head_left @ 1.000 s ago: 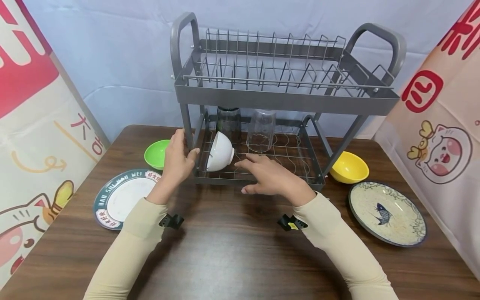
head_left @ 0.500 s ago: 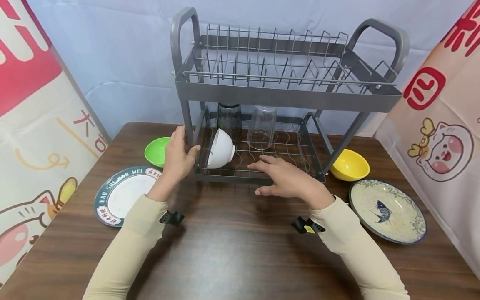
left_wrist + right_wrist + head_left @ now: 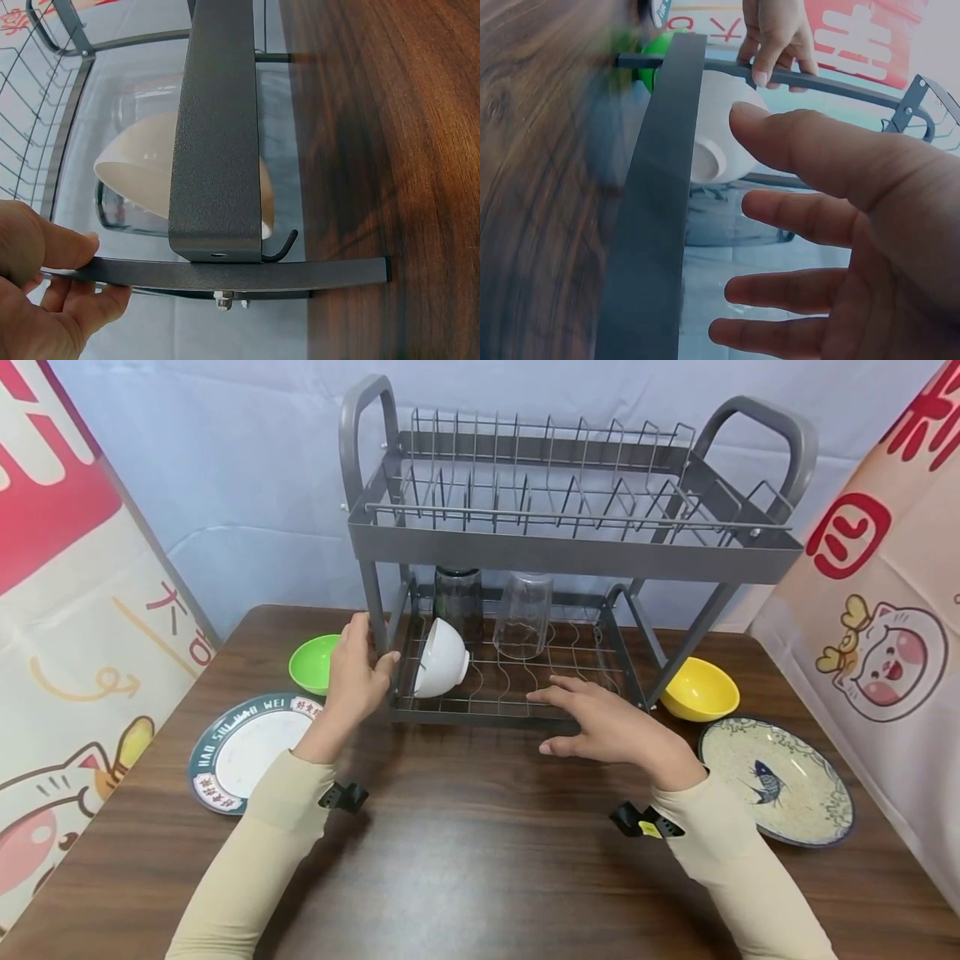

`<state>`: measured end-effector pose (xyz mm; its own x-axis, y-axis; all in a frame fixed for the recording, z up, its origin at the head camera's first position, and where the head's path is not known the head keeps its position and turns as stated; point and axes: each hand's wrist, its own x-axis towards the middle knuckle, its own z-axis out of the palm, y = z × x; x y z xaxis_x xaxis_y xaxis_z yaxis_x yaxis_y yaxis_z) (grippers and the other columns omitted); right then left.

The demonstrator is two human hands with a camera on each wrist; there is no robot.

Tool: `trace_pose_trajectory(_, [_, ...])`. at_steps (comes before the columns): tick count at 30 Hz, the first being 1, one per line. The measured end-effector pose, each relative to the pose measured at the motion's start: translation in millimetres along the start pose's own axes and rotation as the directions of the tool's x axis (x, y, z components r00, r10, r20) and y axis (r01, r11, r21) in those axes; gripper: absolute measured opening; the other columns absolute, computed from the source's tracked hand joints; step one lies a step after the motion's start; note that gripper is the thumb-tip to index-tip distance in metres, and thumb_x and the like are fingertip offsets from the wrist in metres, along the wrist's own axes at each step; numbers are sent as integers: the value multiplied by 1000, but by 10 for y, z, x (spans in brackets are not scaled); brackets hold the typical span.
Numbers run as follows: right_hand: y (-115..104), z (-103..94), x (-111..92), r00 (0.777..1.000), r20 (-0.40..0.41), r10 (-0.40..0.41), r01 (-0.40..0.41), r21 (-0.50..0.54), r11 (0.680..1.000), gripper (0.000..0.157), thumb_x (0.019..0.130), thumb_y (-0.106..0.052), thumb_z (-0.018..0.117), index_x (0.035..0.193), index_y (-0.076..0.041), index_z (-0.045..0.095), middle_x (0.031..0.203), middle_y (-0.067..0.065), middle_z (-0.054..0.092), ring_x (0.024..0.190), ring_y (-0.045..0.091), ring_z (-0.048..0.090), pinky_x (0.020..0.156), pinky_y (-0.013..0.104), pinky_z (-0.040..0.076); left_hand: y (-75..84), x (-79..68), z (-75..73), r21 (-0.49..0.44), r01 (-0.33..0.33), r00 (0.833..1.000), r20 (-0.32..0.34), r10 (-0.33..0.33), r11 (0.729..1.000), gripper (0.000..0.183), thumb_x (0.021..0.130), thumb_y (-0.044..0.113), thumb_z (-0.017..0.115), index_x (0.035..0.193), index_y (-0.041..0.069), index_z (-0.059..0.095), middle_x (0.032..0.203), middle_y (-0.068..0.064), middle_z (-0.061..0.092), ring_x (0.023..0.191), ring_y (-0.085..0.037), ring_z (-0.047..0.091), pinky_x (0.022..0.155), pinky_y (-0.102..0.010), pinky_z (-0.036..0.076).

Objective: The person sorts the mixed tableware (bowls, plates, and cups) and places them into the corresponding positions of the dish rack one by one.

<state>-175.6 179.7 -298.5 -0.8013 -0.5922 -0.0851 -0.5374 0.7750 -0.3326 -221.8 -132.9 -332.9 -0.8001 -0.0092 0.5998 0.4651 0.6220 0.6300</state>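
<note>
My left hand (image 3: 356, 675) grips the front left post of the grey two-tier dish rack (image 3: 577, 555); in the left wrist view the thumb and fingers (image 3: 71, 244) lie on either side of that metal bar. A white bowl (image 3: 441, 662) stands tilted on its side on the lower tier, just right of this hand. My right hand (image 3: 611, 725) hovers before the lower tier's front edge, fingers spread and holding nothing. Behind the bowl are a dark glass (image 3: 459, 602) and a clear glass (image 3: 522, 618), both upside down.
A green bowl (image 3: 311, 665) and a white plate with a teal rim (image 3: 258, 752) lie left of the rack. To its right sit a yellow bowl (image 3: 701, 692) and a fish-patterned plate (image 3: 795, 785). The wooden table (image 3: 450, 860) extends in front.
My right hand has moved away from the white bowl, to the right and slightly toward me. The left hand keeps its hold on the post, and the bowl stays in place.
</note>
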Motion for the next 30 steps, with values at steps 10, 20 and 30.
trace_pose_trajectory(10, [140,-23,-207,999,11,37,-36,-31,999,63,81,-33,72,135,-10,48,141,26,32,126,45,32,93,60,32,-7,-19,24,-2,4,1000,3,-4,1000,39,79,-7,66,113,-2,48,94,-19,52,86,-32,53,73,-43,43])
trace_pose_trajectory(20, [238,-60,-406,998,20,68,-67,-35,997,61,81,-32,73,132,-7,51,137,29,36,123,46,36,91,58,35,-13,7,22,-1,-3,1000,-5,3,1000,37,79,-7,66,111,-2,48,93,-18,51,83,-32,51,71,-42,42])
trace_pose_trajectory(30, [366,-83,-593,998,3,64,-64,-31,997,57,81,-35,71,129,-8,54,132,31,41,117,49,41,87,60,37,-12,12,13,3,-8,1000,-13,8,1000,37,79,-7,67,110,-2,48,92,-18,51,83,-31,50,71,-42,41])
